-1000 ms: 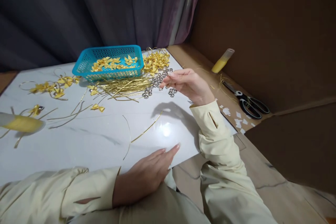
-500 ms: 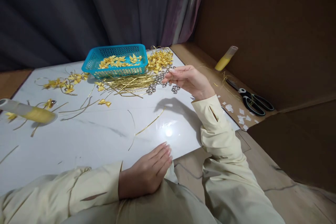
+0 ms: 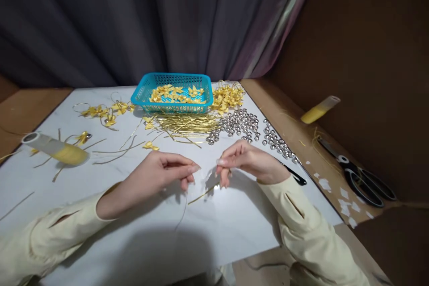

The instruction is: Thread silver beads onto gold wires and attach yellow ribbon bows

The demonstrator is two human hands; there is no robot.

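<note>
My left hand [image 3: 164, 170] is closed in a pinch, thumb against forefinger, above the white tabletop [image 3: 234, 228]. What it pinches, if anything, is too small to make out. Facing it, my right hand [image 3: 243, 163] is pinched too, and whatever is in it cannot be made out. A short gold cord [image 3: 203, 195] shows below and between the hands, its far end hidden by my right fingers. A thin thread [image 3: 182, 216] runs down from under my left fingertips. Beyond my right hand lie loose silver beads [image 3: 239, 121].
A blue basket [image 3: 172, 108] with yellow ribbon flowers stands at the back, gold cords [image 3: 187, 124] before it. More ribbon flowers [image 3: 228, 97] are heaped beside it. Bottles with yellow contents lie left [image 3: 72, 154] and right [image 3: 318, 111]. Scissors [image 3: 363, 183] and paper scraps [image 3: 344, 208] are at right.
My right hand has come back from the silver beads toward me. My left hand has risen from the table's front edge and now pinches opposite it. The view has shifted.
</note>
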